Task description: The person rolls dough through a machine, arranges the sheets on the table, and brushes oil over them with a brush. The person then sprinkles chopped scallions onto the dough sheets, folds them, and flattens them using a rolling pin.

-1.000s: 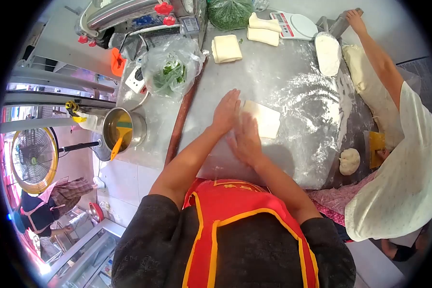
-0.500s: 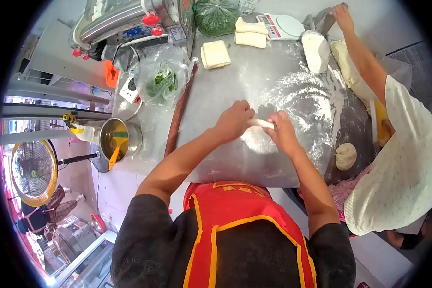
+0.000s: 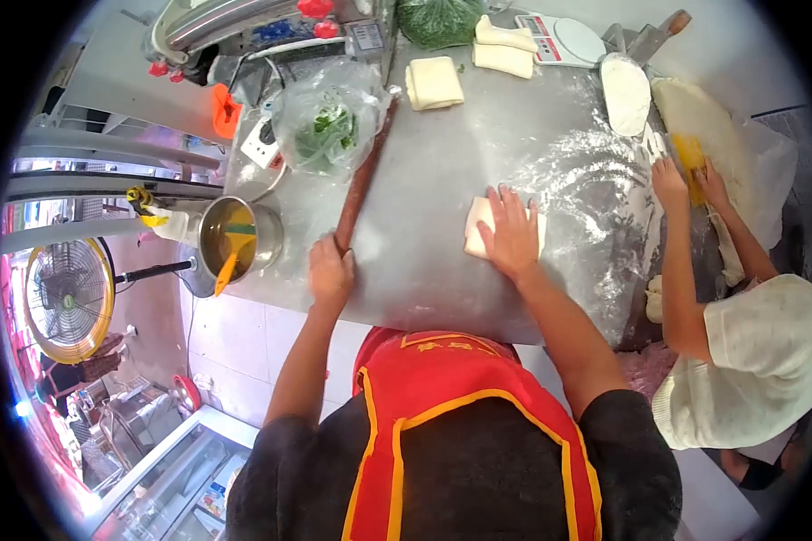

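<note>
My left hand (image 3: pixel 332 269) is closed around the near end of a long reddish-brown rolling pin (image 3: pixel 367 180), which lies slantwise on the metal worktable. A small folded piece of white dough (image 3: pixel 477 233) rests on the table. My right hand (image 3: pixel 512 236) lies on top of this dough with its fingers stretched out and covers much of it. Farther back sit a folded dough slab (image 3: pixel 433 83) and two more folded pieces (image 3: pixel 503 59).
White flour (image 3: pixel 586 171) streaks the table's right side. At the right, a co-worker's hands (image 3: pixel 672 185) hold a yellow scraper (image 3: pixel 690 162) at a large dough mass (image 3: pixel 708 113). A bag of greens (image 3: pixel 329 126) and a pot (image 3: pixel 269 239) with a brush stand left. A scale (image 3: pixel 564 39) is at the back.
My left hand has left the dough and taken hold of the rolling pin. The dough now lies flat under my right hand. The co-worker's hands have come together at the yellow scraper.
</note>
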`<action>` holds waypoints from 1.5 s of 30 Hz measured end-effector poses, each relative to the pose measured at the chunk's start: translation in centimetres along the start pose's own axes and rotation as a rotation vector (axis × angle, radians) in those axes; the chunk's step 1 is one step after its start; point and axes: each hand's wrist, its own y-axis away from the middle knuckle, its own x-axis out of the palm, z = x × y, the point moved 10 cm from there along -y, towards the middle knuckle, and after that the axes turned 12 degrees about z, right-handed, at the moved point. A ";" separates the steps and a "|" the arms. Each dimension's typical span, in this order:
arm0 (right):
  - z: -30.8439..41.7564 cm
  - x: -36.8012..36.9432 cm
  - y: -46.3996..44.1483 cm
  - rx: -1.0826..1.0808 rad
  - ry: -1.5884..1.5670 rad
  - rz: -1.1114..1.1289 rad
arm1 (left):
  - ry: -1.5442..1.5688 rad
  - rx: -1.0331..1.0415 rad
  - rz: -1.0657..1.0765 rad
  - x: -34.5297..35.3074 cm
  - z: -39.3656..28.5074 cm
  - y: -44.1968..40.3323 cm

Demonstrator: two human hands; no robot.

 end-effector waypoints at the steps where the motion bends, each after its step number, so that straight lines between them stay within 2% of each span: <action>1: 0.1 -0.4 0.0 0.000 -0.005 -0.010 | -0.023 -0.005 0.042 0.3 0.0 -1.1; 2: 0.3 -0.5 -0.2 -0.012 -0.006 -0.027 | -0.043 -0.008 0.083 0.7 -0.3 -1.9; 5: 0.2 -0.4 0.2 -0.043 0.004 -0.077 | 0.044 -0.023 0.028 0.0 -0.6 -1.3; 9: 0.9 0.5 2.8 -0.089 -0.036 0.005 | 0.130 0.059 0.041 -0.3 -0.6 3.8; 11: 1.7 1.3 5.7 -0.169 -0.020 0.072 | 0.112 0.201 0.055 -0.2 -1.9 6.5; 13: 0.8 1.3 7.0 -0.183 -0.221 0.083 | 0.050 0.356 0.039 -0.2 -4.9 8.5; 14: 0.4 1.6 8.0 -0.187 -0.326 0.096 | 0.012 0.374 0.108 0.7 -6.1 8.5; 15: -1.2 0.3 8.9 -0.164 -0.426 -0.099 | -0.027 0.391 0.182 0.9 -8.3 8.1; 16: -1.3 -2.0 10.6 -0.143 -0.327 -0.192 | -0.065 0.409 0.259 1.6 -10.1 7.9; 18: -1.6 -9.2 13.1 -0.112 -0.113 -0.397 | -0.046 0.547 0.276 2.7 -13.8 7.1; 21: -5.0 -8.6 14.4 -0.086 0.073 -0.231 | -0.102 0.686 0.356 4.2 -19.4 6.5; 24: -10.7 -3.7 15.8 -0.084 -0.013 -0.017 | -0.152 0.737 0.312 5.5 -21.2 7.1; 27: -12.9 -1.3 17.5 0.077 -0.019 0.026 | -0.134 0.465 0.039 4.6 -17.1 7.4; 30: -12.9 -1.7 17.0 0.159 -0.069 -0.026 | -0.197 0.371 -0.109 4.2 -14.9 7.5; 32: -13.3 -2.5 14.1 0.168 -0.083 -0.134 | -0.225 0.382 -0.126 4.5 -15.4 5.2; 36: -15.8 -2.5 7.2 0.180 0.071 -0.132 | -0.442 0.310 -0.027 5.1 -17.1 -2.4; 41: -17.6 -5.7 -0.9 0.167 0.071 -0.205 | -0.427 0.275 -0.069 4.1 -18.6 -9.9; 44: -16.4 -5.7 1.1 0.058 0.022 -0.203 | -0.381 0.288 -0.075 3.7 -18.6 -7.8; 45: -15.6 -5.7 3.6 0.098 -0.033 -0.181 | -0.367 0.292 -0.054 3.9 -18.1 -5.4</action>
